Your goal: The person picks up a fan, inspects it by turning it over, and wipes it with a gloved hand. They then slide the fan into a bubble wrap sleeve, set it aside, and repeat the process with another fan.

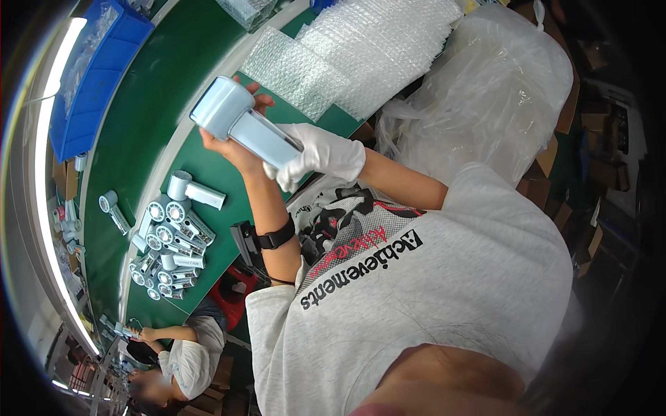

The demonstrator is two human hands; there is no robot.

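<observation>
I hold a pale blue-grey handheld fan point(267, 139) tilted above the green table, its thick round head at the upper left and its handle sloping down to the right. My bare left hand point(227, 147) supports the head from behind and below, with fingertips showing past its far side. My right hand point(322, 154), in a white glove, grips the lower end of the handle. Left of my left forearm lies a pile of similar handheld fans point(173, 232) on the table. One more fan point(196, 191) rests at the pile's near upper edge.
Bubble wrap sheets point(368, 52) lie at the table's far right, beside a large clear plastic bag point(479, 97). A blue bin point(94, 90) stands far left, past the green belt point(135, 104). A single fan point(114, 211) sits there. A co-worker point(191, 353) is at lower left.
</observation>
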